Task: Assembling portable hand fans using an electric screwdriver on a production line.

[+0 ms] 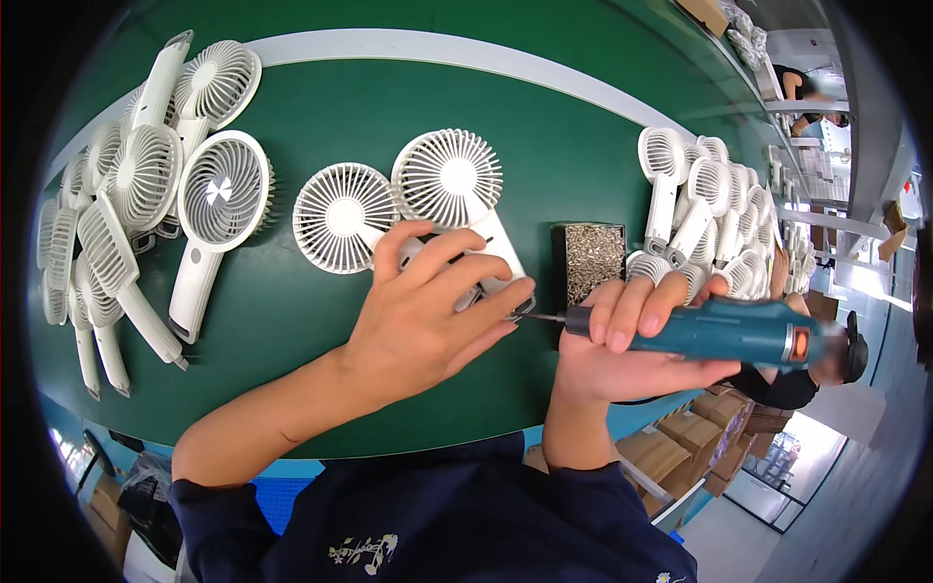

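Note:
Two white handheld fans lie side by side near the middle of the green table, grilles at the far end. My left hand (413,311) reaches over their handles, its fingers curved around the handle of the right-hand fan (449,180). Beside it, the left-hand fan (345,216) has its handle mostly hidden under my fingers. In my right hand (622,340) is a teal electric screwdriver (724,330), its body held sideways. The screwdriver's thin bit points left and meets the bottom end of the right-hand fan's handle, close to my left fingertips; the exact contact is hidden.
A dark box of small metal screws (595,260) stands just beyond my right hand. White fans (146,180) are piled at the left, and another pile of fans (705,189) lies at the right. Past the table's right edge are a person in a dark cap (787,387) and cardboard boxes (690,432).

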Demonstrator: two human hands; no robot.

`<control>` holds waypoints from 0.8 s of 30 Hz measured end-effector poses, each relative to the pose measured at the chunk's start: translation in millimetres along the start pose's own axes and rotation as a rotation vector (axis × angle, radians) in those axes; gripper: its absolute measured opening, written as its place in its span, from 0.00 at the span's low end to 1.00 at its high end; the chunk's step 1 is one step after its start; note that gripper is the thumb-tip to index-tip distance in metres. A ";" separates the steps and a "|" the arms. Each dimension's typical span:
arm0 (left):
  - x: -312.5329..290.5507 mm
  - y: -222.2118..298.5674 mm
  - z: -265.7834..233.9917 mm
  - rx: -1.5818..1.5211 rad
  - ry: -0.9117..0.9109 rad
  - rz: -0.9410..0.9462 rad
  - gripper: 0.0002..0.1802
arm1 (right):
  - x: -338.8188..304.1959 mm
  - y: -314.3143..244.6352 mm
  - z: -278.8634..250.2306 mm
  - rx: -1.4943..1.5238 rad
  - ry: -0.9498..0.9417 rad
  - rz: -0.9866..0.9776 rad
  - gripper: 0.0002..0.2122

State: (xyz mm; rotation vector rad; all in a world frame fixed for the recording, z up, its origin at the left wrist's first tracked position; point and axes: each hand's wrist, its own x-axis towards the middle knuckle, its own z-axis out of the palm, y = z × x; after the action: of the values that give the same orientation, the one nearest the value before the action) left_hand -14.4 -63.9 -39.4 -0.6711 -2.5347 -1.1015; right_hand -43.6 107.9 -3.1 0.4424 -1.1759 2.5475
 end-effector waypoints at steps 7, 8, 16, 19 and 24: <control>-0.9 -2.5 8.4 -0.074 0.061 0.045 0.11 | 0.9 1.8 -0.6 0.046 0.040 0.048 0.32; -0.8 -2.1 8.5 -0.073 0.066 0.047 0.11 | 1.2 1.6 0.0 0.039 0.028 0.045 0.33; -1.3 -3.0 8.0 -0.080 0.026 0.015 0.11 | -1.3 3.8 3.4 0.014 -0.093 0.031 0.33; -3.5 -4.0 6.5 -0.066 0.008 0.042 0.13 | -3.8 2.3 4.9 0.021 -0.154 0.006 0.32; 6.3 6.7 -1.5 -0.033 -0.030 -0.032 0.25 | -3.8 -2.9 3.3 -0.016 -0.158 -0.028 0.32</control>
State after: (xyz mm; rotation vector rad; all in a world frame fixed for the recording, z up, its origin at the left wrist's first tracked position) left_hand -16.1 -59.2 -31.6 -0.6630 -2.5659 -1.1548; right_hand -38.5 106.6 -0.6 0.6629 -1.2334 2.5156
